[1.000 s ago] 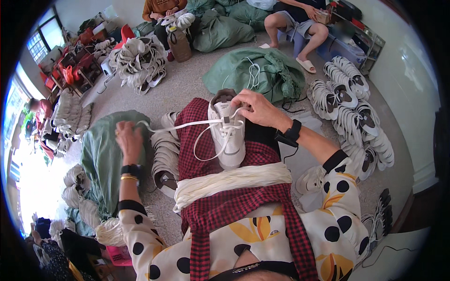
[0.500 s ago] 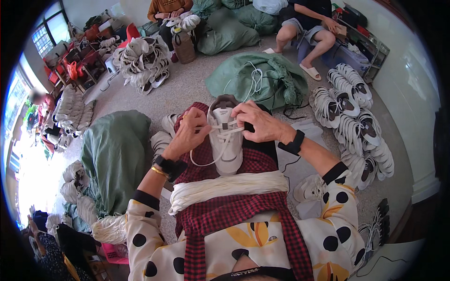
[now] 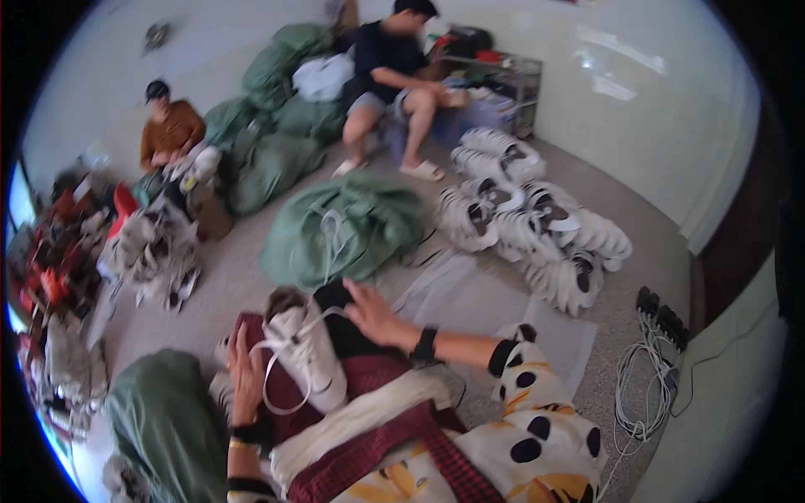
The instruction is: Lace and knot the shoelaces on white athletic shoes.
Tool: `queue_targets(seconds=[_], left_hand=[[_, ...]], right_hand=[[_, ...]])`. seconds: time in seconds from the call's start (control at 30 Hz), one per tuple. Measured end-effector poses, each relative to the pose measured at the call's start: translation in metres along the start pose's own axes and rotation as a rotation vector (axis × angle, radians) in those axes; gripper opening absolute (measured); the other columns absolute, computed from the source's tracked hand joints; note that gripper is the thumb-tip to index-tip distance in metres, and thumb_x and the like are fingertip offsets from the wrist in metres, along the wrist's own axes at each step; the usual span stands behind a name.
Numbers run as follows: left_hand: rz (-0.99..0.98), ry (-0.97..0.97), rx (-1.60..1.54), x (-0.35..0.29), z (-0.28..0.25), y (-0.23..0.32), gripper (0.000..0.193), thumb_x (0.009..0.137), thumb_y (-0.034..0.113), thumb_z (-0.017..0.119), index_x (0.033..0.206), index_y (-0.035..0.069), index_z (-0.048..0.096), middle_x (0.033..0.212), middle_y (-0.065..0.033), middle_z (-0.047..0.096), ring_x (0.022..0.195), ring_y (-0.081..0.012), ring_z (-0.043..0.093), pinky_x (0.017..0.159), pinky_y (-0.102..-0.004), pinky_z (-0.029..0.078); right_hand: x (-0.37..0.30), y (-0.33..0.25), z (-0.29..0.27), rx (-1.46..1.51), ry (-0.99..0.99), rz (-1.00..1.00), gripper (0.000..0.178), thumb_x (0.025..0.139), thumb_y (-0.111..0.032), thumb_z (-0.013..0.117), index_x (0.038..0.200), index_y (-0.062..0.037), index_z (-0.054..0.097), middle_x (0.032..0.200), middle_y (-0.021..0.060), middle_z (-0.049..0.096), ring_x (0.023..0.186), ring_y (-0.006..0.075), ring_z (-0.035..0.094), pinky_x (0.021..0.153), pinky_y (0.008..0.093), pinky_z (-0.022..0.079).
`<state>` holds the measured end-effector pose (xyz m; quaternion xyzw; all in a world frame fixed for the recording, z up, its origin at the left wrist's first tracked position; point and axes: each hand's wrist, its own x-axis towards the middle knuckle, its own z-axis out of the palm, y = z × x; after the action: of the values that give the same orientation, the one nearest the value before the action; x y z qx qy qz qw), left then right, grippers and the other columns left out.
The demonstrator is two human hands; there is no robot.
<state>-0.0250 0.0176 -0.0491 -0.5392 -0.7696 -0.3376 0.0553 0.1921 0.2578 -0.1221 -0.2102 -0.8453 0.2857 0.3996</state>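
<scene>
A pale low-top sneaker [image 3: 312,356] lies on my lap with its dark collar pointing away from me. At its left side is my left hand [image 3: 245,373], fingers pointing up, a strand of white shoelace [image 3: 271,344] reaching its thumb side. My right hand [image 3: 373,314] is off the shoe's upper right, where another lace strand runs to its thumb and finger. Motion blurs both grips. A loose lace loop hangs by the shoe's left flank. Across my lap, over a red-and-black checked apron [image 3: 369,453], rests a bundle of cream laces [image 3: 365,411].
Ahead sits a green sack [image 3: 344,226], with rows of sneakers [image 3: 537,222] to its right. Another green sack [image 3: 168,427] is close on my left. Two people sit at the back near more sacks [image 3: 272,163]. Cables [image 3: 641,386] coil at the right.
The view has swung right and up. My hands have moved farther apart, each out to its own side of the shoe. The shoe now appears tilted on my lap.
</scene>
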Motion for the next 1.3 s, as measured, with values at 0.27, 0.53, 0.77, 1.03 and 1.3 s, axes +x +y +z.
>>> queue_targets(seconds=[0.27, 0.53, 0.77, 1.03, 1.3], left_hand=[[-0.094, -0.3, -0.025, 0.022, -0.01, 0.01, 0.076, 0.092, 0.039, 0.056, 0.153, 0.008, 0.021, 0.149, -0.0309, 0.03, 0.137, -0.0469, 0.032, 0.113, -0.0506, 0.028], [-0.311, -0.656, 0.029, 0.07, -0.029, -0.002, 0.097, 0.078, 0.045, 0.071, 0.153, 0.01, 0.02, 0.142, -0.0257, 0.045, 0.13, -0.0364, 0.047, 0.108, -0.0405, 0.038], [-0.254, -0.608, -0.046, 0.064, -0.028, -0.002, 0.096, 0.079, 0.044, 0.069, 0.153, 0.008, 0.02, 0.148, -0.025, 0.038, 0.136, -0.0371, 0.039, 0.112, -0.0392, 0.033], [-0.303, -0.616, -0.051, 0.065, -0.022, -0.012, 0.102, 0.072, 0.046, 0.073, 0.154, 0.016, 0.02, 0.148, -0.0342, 0.032, 0.14, -0.0467, 0.029, 0.114, -0.0479, 0.029], [-0.278, -0.583, 0.01, 0.064, -0.023, -0.008, 0.102, 0.074, 0.049, 0.07, 0.154, 0.015, 0.017, 0.147, -0.0341, 0.033, 0.139, -0.0466, 0.031, 0.112, -0.0478, 0.031]], right_hand=[[-0.011, -0.01, -0.019, -0.015, -0.078, 0.136, 0.065, 0.098, -0.044, 0.04, 0.149, -0.007, 0.025, 0.142, 0.0242, 0.037, 0.125, 0.0467, 0.038, 0.104, 0.0541, 0.035], [-0.006, -0.009, -0.005, 0.002, -0.069, 0.229, 0.063, 0.098, -0.046, 0.04, 0.15, -0.0145, 0.026, 0.143, 0.0202, 0.036, 0.129, 0.0431, 0.036, 0.101, 0.0615, 0.034], [-0.005, -0.02, -0.01, 0.038, -0.091, 0.301, 0.064, 0.097, -0.049, 0.041, 0.15, -0.0157, 0.027, 0.144, 0.0204, 0.034, 0.133, 0.0437, 0.031, 0.099, 0.0671, 0.033], [-0.009, -0.018, -0.011, 0.043, -0.089, 0.292, 0.062, 0.098, -0.05, 0.039, 0.15, -0.0184, 0.027, 0.145, 0.0205, 0.034, 0.133, 0.0434, 0.031, 0.098, 0.0678, 0.033], [-0.007, -0.019, -0.008, 0.046, -0.073, 0.278, 0.061, 0.098, -0.05, 0.039, 0.15, -0.0189, 0.028, 0.144, 0.0205, 0.036, 0.131, 0.0434, 0.033, 0.097, 0.0674, 0.034]])
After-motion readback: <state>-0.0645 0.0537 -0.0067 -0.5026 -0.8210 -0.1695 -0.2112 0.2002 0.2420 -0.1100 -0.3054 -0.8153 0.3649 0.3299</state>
